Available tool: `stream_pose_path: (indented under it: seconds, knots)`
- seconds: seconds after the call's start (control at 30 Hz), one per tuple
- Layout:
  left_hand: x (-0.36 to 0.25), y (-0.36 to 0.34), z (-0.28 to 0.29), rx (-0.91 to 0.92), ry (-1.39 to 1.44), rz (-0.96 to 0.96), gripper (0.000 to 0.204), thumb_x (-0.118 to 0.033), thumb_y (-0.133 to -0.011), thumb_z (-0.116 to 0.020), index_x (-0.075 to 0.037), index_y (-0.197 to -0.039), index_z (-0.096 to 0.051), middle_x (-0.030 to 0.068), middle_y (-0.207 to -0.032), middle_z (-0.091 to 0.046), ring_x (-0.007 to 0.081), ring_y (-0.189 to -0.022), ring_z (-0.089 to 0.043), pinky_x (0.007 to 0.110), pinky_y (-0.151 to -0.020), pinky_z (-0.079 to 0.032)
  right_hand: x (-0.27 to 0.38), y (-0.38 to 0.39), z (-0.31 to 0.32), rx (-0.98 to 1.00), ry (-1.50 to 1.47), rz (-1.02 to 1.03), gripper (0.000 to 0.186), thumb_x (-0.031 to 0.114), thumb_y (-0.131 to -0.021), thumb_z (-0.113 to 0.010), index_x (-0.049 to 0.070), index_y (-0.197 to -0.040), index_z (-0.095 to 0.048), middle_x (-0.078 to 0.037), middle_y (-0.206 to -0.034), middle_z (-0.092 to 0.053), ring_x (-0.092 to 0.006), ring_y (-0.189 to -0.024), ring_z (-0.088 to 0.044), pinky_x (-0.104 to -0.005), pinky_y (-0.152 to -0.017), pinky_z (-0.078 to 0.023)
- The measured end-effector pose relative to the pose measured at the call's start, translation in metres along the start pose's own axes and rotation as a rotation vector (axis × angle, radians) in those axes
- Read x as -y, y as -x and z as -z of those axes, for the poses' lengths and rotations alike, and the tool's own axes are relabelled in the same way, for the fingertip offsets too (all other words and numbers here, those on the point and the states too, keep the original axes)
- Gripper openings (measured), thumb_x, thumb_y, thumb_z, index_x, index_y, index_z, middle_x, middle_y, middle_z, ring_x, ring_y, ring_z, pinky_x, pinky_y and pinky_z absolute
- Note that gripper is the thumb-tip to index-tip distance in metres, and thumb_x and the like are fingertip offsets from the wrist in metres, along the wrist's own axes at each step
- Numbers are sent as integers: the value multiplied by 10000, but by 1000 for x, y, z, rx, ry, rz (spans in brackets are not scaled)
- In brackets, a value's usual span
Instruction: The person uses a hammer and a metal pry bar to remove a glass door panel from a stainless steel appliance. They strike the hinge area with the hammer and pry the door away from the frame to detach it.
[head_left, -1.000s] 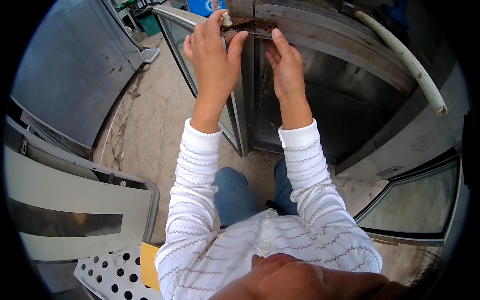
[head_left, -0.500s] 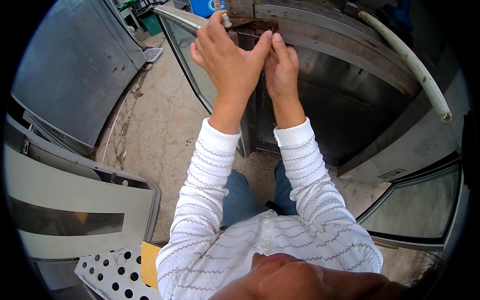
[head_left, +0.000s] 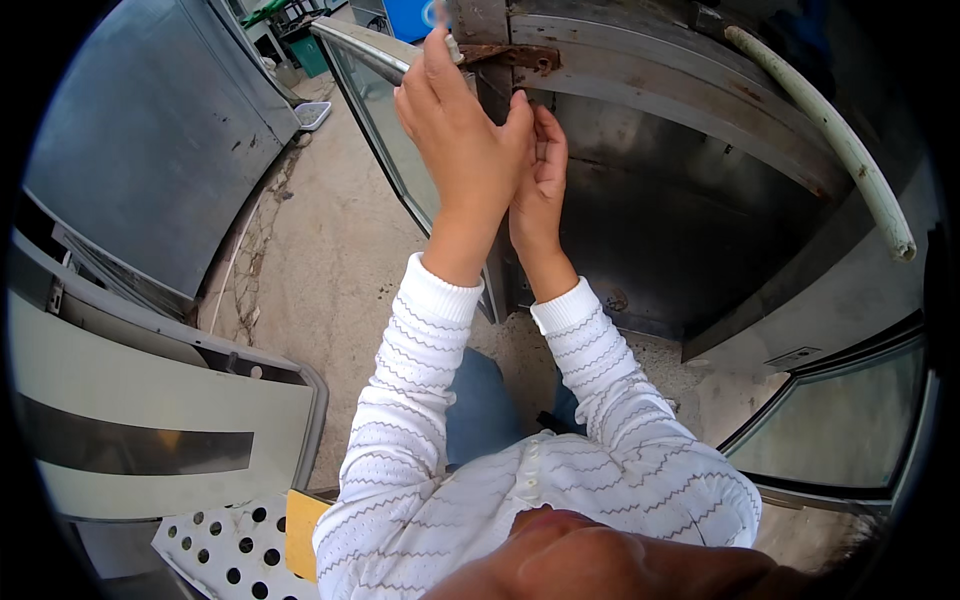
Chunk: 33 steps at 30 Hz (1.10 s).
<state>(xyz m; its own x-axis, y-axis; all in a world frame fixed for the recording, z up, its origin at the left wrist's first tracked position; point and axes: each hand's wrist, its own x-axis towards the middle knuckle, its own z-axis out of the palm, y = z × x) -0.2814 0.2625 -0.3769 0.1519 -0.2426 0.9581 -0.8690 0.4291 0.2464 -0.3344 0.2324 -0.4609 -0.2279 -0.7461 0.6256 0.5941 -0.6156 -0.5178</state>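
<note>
A glass door [head_left: 372, 120] with a metal frame stands swung out from a stainless steel cabinet [head_left: 650, 55]. My left hand [head_left: 462, 135] is closed around the door's upper corner, its index finger up by a small white fitting [head_left: 453, 48] and its thumb reaching right. Just beyond the fingers, a rusty hinge bracket [head_left: 535, 58] is fixed to the cabinet's top rail. Under the left thumb, my right hand [head_left: 540, 185] is raised at the door's hinge side with its fingers curled. Part of it is hidden behind the left hand, so what its fingertips hold cannot be made out.
A pale curved tube [head_left: 830, 140] hangs at the upper right. Another glass door [head_left: 830, 425] is at the lower right. Large metal panel [head_left: 150, 130], pale machine casing [head_left: 160, 400] and perforated white board [head_left: 215, 545] stand left. A white tray [head_left: 313, 115] lies on the concrete floor.
My right hand has moved down and left, away from the hinge bracket, and partly behind the left hand. My left thumb has dropped slightly, leaving the bracket more exposed.
</note>
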Motion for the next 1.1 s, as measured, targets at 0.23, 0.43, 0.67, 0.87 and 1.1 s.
stream_pose_path:
  seconds: [0.23, 0.43, 0.67, 0.87, 1.1]
  knots:
    - [-13, -3, 8, 63, 26, 28, 840, -272, -721, -801, -51, -1404, -365, 162, -1189, -488, 347, -1108, -460, 498, -1024, -292, 27, -10, 5, -16, 135, 12, 247, 141, -1019, -493, -21, -1193, -561, -62, -1103, -629, -121, -987, -589, -270, -897, -474]
    - [-7, -3, 11, 99, -28, 12, 843, -262, -749, -789, -84, -1430, -324, 138, -1254, -476, 353, -1203, -450, 692, -1063, -147, 37, -8, 8, 20, 43, -187, 194, 169, -967, -614, 11, -1079, -611, -27, -937, -656, -96, -835, -621, -241, -763, -505]
    - [-3, -4, 15, 120, -30, 15, 731, -299, -826, -722, -82, -1418, -350, 138, -1220, -501, 352, -1169, -475, 690, -1052, -166, 49, -23, 14, 25, -40, -289, 144, 148, -930, -664, 41, -1018, -625, -45, -908, -681, -87, -794, -635, -221, -699, -525]
    - [-3, -3, 12, 52, -40, 16, 656, -370, -837, -719, -111, -1369, -434, 95, -1117, -543, 293, -1112, -520, 615, -1061, -182, 48, -24, 9, -61, -228, -308, 162, 150, -918, -679, 22, -1007, -633, -61, -906, -691, -97, -763, -646, -216, -706, -542]
    - [-2, -5, 13, 54, -62, 1, 757, -365, -779, -782, -139, -1391, -400, 68, -1151, -547, 293, -1119, -519, 671, -1047, -186, 29, -31, 11, -133, -167, -103, 173, 135, -902, -697, 4, -1002, -645, -84, -898, -704, -102, -735, -651, -219, -673, -552]
